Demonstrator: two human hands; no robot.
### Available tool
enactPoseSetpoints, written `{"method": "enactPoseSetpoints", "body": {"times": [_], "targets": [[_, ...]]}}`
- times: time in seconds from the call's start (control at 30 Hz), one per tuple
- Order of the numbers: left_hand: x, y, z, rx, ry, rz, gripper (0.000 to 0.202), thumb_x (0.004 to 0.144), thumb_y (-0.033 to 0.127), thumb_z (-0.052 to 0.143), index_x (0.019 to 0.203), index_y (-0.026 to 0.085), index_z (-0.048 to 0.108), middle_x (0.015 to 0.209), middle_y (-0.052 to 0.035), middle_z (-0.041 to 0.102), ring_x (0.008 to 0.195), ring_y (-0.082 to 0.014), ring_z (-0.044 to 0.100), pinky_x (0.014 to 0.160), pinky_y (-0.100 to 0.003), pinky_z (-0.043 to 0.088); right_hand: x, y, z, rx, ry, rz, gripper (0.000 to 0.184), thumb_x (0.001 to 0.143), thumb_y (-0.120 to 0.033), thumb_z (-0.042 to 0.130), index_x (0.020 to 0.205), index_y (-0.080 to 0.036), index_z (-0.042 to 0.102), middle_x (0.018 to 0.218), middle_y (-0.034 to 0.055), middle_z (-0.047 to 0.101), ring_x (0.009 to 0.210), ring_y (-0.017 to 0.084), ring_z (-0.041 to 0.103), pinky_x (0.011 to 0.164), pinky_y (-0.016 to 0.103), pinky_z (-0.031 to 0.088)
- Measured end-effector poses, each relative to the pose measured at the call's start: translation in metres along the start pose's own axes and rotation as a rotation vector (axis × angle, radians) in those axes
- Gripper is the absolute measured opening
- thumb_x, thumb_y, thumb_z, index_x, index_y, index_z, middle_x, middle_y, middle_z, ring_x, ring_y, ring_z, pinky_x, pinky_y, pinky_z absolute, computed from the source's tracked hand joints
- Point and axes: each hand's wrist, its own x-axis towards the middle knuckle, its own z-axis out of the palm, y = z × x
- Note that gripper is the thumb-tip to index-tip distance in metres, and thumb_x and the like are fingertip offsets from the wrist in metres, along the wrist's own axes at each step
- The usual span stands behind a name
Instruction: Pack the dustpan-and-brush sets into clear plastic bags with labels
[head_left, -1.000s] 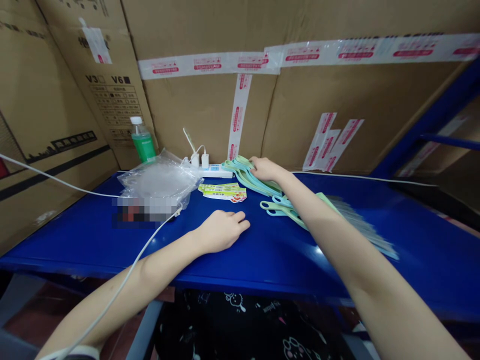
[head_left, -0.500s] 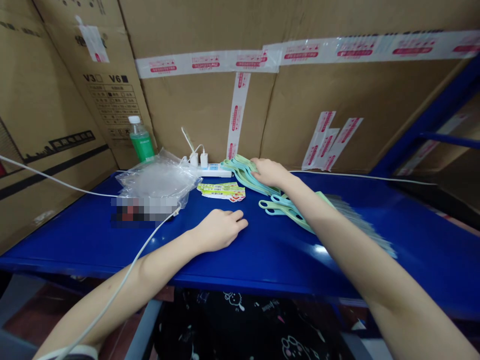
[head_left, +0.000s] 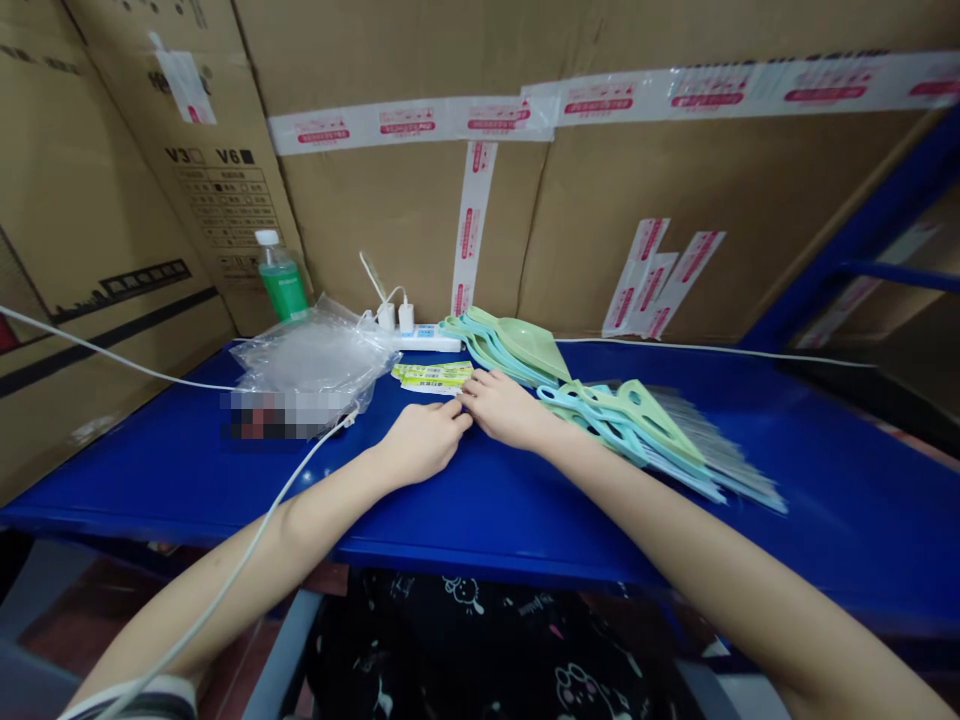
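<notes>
While our 2 hands meet over the blue table (head_left: pixel 465 530), the fingertips of the left hand (head_left: pixel 422 442) touch those of the right hand (head_left: pixel 504 408). Both hands have their fingers bent, and we cannot tell whether anything is pinched between them. The paper labels (head_left: pixel 427 377) lie fanned just beyond the fingertips, and our right fingers cover their near right corner.

Around them, things crowd the back of the table. Directly behind the labels we see a white power strip (head_left: pixel 429 340) with 2 plugs (head_left: pixel 406 318) standing in it. To the left, a heap of clear plastic bags (head_left: pixel 322 345) spreads almost to the labels, and its front is partly hidden by a blurred patch. A green bottle (head_left: pixel 283 290) stands upright behind the bags. On the right, stacked dustpans (head_left: pixel 534 345) lie beside the labels, and nearer to us a pile of brushes (head_left: pixel 660 430) lies behind our right forearm, which hides part of it. A white cord (head_left: pixel 274 520) passes across our left forearm. Taped cardboard (head_left: pixel 375 220) walls off the far side.
</notes>
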Motion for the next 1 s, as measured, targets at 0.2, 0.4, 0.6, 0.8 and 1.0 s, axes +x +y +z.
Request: {"method": "enactPoseSetpoints", "body": {"times": [0.2, 0.4, 0.6, 0.8, 1.0], "targets": [[0.000, -0.003, -0.002, -0.010, -0.031, -0.124, 0.023, 0.094, 0.018, 0.043, 0.108, 0.015, 0.061, 0.106, -0.0099, 0.063, 0.104, -0.0237, 0.061, 0.086, -0.034, 0.052, 0.001, -0.002, 0.009, 0.008, 0.006, 0.046, 0.034, 0.091, -0.008, 0.041, 0.119, -0.006, 0.060, 0.117, 0.0200, 0.062, 0.114, 0.028, 0.051, 0.087, 0.037, 0.039], [0.002, -0.009, 0.006, -0.011, 0.025, -0.145, 0.021, 0.092, 0.021, 0.047, 0.106, 0.014, 0.061, 0.106, -0.0117, 0.061, 0.107, -0.0247, 0.057, 0.093, -0.037, 0.048, -0.004, -0.002, 0.010, 0.022, 0.082, 0.024, 0.033, 0.090, -0.009, 0.043, 0.119, -0.008, 0.061, 0.117, 0.0192, 0.062, 0.115, 0.028, 0.051, 0.086, 0.037, 0.041], [0.003, -0.015, 0.007, -0.034, 0.084, -0.092, 0.018, 0.090, 0.019, 0.049, 0.102, 0.014, 0.061, 0.102, -0.0099, 0.062, 0.101, -0.0239, 0.058, 0.090, -0.037, 0.048, -0.012, 0.003, -0.003, 0.067, 0.102, -0.013, 0.025, 0.087, -0.006, 0.046, 0.096, -0.013, 0.068, 0.103, 0.0142, 0.068, 0.100, 0.024, 0.058, 0.078, 0.033, 0.039], [0.002, -0.013, -0.002, -0.096, 0.038, -0.131, 0.015, 0.091, 0.018, 0.045, 0.096, 0.016, 0.059, 0.088, -0.0065, 0.066, 0.084, -0.0218, 0.064, 0.075, -0.033, 0.049, -0.023, 0.015, -0.019, 0.171, 0.070, 0.089, 0.020, 0.084, -0.009, 0.047, 0.081, -0.017, 0.064, 0.079, 0.0066, 0.068, 0.068, 0.018, 0.059, 0.056, 0.029, 0.029], [0.002, -0.010, -0.005, -0.028, -0.067, -0.137, 0.029, 0.097, 0.027, 0.037, 0.087, 0.017, 0.063, 0.074, -0.0069, 0.068, 0.073, -0.0239, 0.067, 0.065, -0.032, 0.047, -0.031, 0.015, -0.027, 0.105, 0.048, 0.187, 0.018, 0.091, -0.022, 0.050, 0.088, -0.017, 0.066, 0.068, 0.0055, 0.064, 0.063, 0.019, 0.060, 0.054, 0.029, 0.029]]}}
